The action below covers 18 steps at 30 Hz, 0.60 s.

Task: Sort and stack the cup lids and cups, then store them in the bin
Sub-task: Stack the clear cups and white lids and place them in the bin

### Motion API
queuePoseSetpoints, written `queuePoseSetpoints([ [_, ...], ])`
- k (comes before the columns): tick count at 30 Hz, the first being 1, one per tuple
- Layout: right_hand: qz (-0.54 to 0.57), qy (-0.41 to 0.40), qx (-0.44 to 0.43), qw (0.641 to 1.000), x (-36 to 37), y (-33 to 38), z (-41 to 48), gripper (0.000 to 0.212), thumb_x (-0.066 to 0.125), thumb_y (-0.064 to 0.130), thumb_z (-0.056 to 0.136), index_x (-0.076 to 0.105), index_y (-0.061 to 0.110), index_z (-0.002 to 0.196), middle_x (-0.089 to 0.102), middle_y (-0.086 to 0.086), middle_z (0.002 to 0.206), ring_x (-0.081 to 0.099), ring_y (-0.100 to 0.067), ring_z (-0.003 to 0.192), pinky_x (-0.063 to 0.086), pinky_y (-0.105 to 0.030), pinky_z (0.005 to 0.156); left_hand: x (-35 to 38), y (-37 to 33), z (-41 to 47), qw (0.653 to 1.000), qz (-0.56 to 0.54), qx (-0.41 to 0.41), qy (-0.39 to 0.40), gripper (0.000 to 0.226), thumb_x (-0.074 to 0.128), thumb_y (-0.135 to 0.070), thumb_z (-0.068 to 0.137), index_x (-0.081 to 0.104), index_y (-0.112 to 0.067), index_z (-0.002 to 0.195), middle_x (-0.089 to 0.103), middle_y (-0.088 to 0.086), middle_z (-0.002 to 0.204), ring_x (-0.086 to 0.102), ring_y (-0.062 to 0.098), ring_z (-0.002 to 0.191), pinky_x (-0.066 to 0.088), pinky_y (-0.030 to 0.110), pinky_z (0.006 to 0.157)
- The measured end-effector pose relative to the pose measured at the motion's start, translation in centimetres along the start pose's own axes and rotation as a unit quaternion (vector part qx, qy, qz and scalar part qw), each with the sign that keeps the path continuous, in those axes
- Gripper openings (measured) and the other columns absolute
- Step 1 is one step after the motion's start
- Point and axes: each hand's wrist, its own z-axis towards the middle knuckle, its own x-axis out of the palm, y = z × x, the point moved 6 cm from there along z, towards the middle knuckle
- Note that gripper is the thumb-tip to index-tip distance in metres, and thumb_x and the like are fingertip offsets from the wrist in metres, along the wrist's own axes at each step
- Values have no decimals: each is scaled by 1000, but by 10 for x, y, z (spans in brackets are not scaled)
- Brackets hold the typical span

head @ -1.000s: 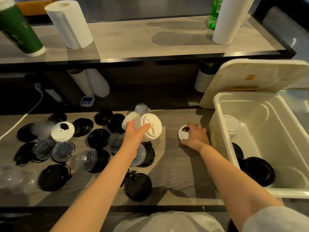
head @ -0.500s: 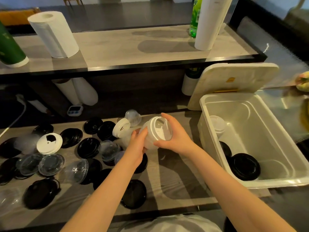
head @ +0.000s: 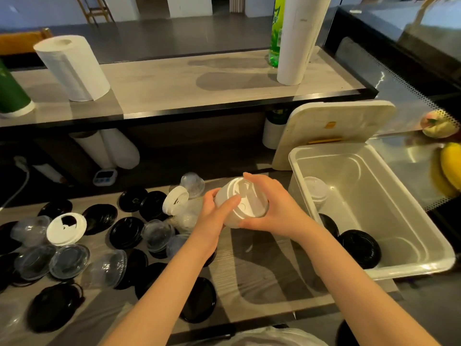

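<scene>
Both hands hold a stack of white cup lids [head: 245, 203] above the wooden counter, just left of the bin. My left hand [head: 214, 216] grips its left side with the thumb across the top lid. My right hand [head: 272, 208] curls round its right side. The white plastic bin [head: 404, 221] stands open at the right, with a stack of white lids [head: 315, 192] and black lids [head: 359, 248] inside. Several black lids [head: 126, 232], clear dome lids [head: 157, 234] and two loose white lids [head: 66, 228] lie scattered on the counter to the left.
The bin's cover [head: 331, 131] leans against the shelf behind it. A raised shelf [head: 199, 83] carries two paper towel rolls [head: 72, 68], a green bottle [head: 275, 33] and a green cup stack. A small timer [head: 104, 176] sits below. Bananas [head: 449, 168] lie at the far right.
My right hand picked up a white lid from the counter and brought it to the stack in my left hand. Both hands now hold the stack together, nearer the bin.
</scene>
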Motion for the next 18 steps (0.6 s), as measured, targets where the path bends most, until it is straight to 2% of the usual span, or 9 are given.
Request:
queuePoseSetpoints([
  [4, -28, -20, -20, 999, -17, 1, -7, 92, 80, 46, 67, 29, 34, 143, 36, 17, 139, 30, -7, 127, 34, -30, 105, 15, -9, 0, 1000, 10, 20, 20, 48, 65, -27, 83, 44, -20, 125, 57, 10, 122, 57, 21, 105, 48, 28, 77],
  [7, 8, -44, -36, 998, -26, -3, -15, 93, 82, 42, 66, 29, 36, 142, 36, 16, 140, 32, -6, 128, 35, -31, 107, 28, -14, -2, 999, -8, 24, 39, 63, 68, -29, 71, 45, -17, 128, 57, 7, 119, 59, 20, 101, 50, 24, 69],
  [10, 35, -55, -56, 996, -44, -5, -21, 94, 83, 42, 64, 31, 35, 142, 38, 15, 142, 35, -4, 131, 34, -27, 108, 44, -17, -3, 996, -64, 1, 59, 39, 61, -15, 84, 49, -16, 122, 59, 5, 108, 60, 15, 90, 51, 23, 62],
  [12, 38, -69, -76, 994, -60, -2, -26, 93, 83, 40, 65, 33, 30, 142, 37, 15, 142, 32, 1, 132, 30, -16, 107, 61, -22, -3, 992, -90, -14, 85, 27, 54, -9, 88, 52, -19, 113, 60, 5, 104, 61, 17, 90, 53, 30, 69],
  [14, 56, -78, -79, 992, -77, -6, -33, 90, 82, 36, 67, 33, 29, 142, 35, 17, 143, 30, 7, 132, 27, -7, 105, 80, -29, -1, 992, -63, -3, 112, 26, 52, -9, 89, 52, -21, 112, 60, 5, 106, 60, 18, 93, 54, 29, 69],
  [15, 80, -74, -64, 992, -85, -12, -37, 87, 80, 37, 70, 33, 32, 142, 34, 18, 143, 30, 6, 132, 28, -9, 105, 91, -33, 1, 992, -39, 9, 120, 27, 52, -11, 89, 52, -21, 114, 59, 5, 108, 60, 17, 93, 55, 25, 64],
  [18, 214, -65, 43, 974, -106, -44, -47, 74, 65, 50, 76, 30, 46, 141, 36, 16, 145, 39, -4, 131, 40, -27, 104, 122, -39, 12, 988, 1, 33, 150, 41, 61, -21, 78, 51, -21, 118, 58, 5, 112, 60, 17, 94, 54, 20, 60],
])
